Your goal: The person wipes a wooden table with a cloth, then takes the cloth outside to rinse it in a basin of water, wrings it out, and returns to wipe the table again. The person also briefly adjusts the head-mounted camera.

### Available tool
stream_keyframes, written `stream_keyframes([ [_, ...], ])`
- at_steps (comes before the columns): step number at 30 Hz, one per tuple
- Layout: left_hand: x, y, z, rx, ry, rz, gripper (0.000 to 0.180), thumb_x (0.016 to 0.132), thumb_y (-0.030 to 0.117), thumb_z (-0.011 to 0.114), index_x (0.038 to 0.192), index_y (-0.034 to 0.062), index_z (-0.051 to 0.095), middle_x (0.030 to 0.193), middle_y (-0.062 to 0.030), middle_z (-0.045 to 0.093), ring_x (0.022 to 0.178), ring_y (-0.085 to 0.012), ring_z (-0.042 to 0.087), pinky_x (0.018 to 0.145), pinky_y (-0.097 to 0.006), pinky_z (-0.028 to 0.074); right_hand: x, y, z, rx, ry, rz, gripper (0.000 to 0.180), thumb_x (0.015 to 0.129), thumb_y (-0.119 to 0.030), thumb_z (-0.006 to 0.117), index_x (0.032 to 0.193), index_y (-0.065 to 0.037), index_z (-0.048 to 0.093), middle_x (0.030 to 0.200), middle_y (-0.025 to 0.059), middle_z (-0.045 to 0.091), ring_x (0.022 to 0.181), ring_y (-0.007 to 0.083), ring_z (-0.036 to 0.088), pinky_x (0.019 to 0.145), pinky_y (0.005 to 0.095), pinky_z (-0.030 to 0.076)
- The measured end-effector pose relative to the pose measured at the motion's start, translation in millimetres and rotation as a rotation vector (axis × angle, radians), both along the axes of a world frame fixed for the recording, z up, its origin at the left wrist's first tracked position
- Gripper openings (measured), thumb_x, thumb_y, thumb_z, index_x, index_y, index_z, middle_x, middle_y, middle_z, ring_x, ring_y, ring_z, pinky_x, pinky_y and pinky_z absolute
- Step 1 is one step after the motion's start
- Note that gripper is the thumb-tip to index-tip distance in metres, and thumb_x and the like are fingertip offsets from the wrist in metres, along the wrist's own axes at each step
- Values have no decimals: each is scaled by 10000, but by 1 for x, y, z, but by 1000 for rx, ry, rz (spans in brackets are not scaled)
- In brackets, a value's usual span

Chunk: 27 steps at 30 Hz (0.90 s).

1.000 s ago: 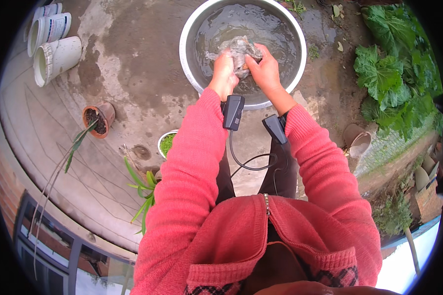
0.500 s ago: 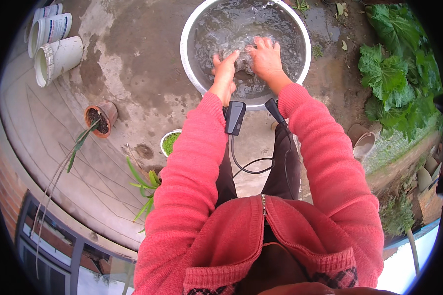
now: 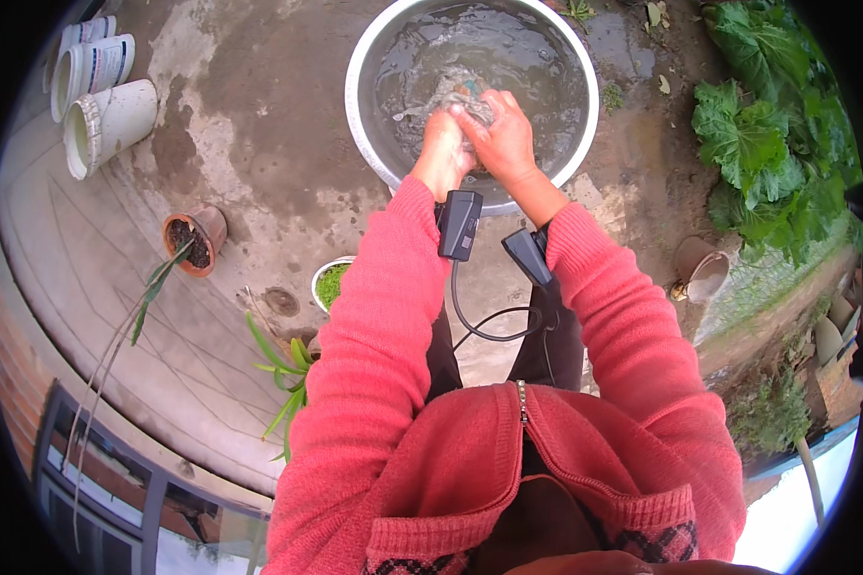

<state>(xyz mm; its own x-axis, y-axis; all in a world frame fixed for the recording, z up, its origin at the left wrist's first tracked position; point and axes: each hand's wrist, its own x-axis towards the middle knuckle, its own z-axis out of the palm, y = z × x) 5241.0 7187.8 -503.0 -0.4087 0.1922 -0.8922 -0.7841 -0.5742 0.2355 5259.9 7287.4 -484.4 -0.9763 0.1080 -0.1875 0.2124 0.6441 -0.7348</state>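
Observation:
A large metal basin (image 3: 374, 57) full of soapy water stands on the wet concrete in front of me. Both my hands are over its near side. My left hand (image 3: 443, 144) and my right hand (image 3: 501, 134) are pressed together, clenched on a small wet grey cloth (image 3: 455, 91) that sticks out above the knuckles. Black devices are strapped to both wrists over pink sleeves, with a cable running down from them.
Three white pots (image 3: 105, 120) lie on their sides at the upper left. A terracotta pot (image 3: 194, 240) with a drooping plant and a small white bowl of green stuff (image 3: 331, 283) sit left of me. Leafy plants (image 3: 767, 144) and a tipped clay pot (image 3: 705, 273) are on the right.
My hands went down into the water with the cloth, then came back together and lifted it, squeezing it between them. The water in the basin is rippling.

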Motion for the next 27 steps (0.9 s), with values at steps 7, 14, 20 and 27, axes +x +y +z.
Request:
stream_keyframes([
  [7,5,-10,4,-216,80,-170,733,909,449,618,1470,113,285,1364,-151,479,1291,-303,437,985,-540,394,-24,28,-66,497,-247,-266,378,895,-446,631,1000,-84,656,1040,180,606,1052,372,588,837,562,456],
  [14,15,-30,5,-401,-8,-226,1009,824,491,694,1567,195,80,1601,-133,-33,1468,-355,119,1105,-619,223,-10,34,-84,659,-179,248,329,773,-199,682,1090,-114,663,1124,131,560,1151,327,526,874,501,487],
  [20,10,-30,11,-189,-71,-250,1138,807,624,666,1559,233,-95,1635,-142,-55,1491,-383,-54,1090,-714,27,-25,32,-65,111,-372,-290,418,739,-71,695,1150,-19,639,950,137,681,853,304,661,761,429,525],
  [27,-14,-31,23,210,14,-210,757,885,666,530,1366,83,488,1383,-157,506,1269,-355,481,1057,-597,331,8,27,61,-1160,-375,-412,382,781,-27,647,1148,57,580,946,79,663,808,130,627,703,261,494],
])
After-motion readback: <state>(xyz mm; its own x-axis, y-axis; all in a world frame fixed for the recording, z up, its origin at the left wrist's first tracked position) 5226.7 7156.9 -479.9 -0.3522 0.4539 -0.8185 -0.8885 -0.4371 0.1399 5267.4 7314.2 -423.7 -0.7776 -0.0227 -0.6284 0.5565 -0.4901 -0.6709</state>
